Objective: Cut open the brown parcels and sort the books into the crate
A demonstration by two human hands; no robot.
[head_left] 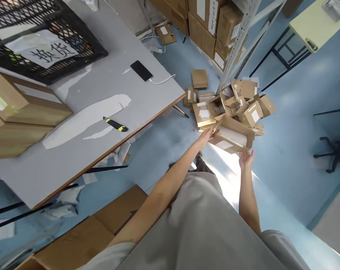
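An open cardboard box (228, 144) with a white roll-like lining (233, 135) inside is in front of me, above the floor. My left hand (205, 137) grips its left end, the fingers partly hidden by the cardboard. At the near right corner, my right hand (246, 158) holds the box from below, thumb out to the side and fingertips partly behind the edge. Just beyond it lies a heap of opened and crumpled cardboard boxes (252, 114) on the blue floor.
On the grey table (102, 157) to the left are a utility knife (115, 124), a phone (141, 70) on a cable, a black crate (74, 62) and stacked boxes (26, 112). A metal shelf post (237, 45) stands behind the heap. A large carton (102, 225) is at lower left.
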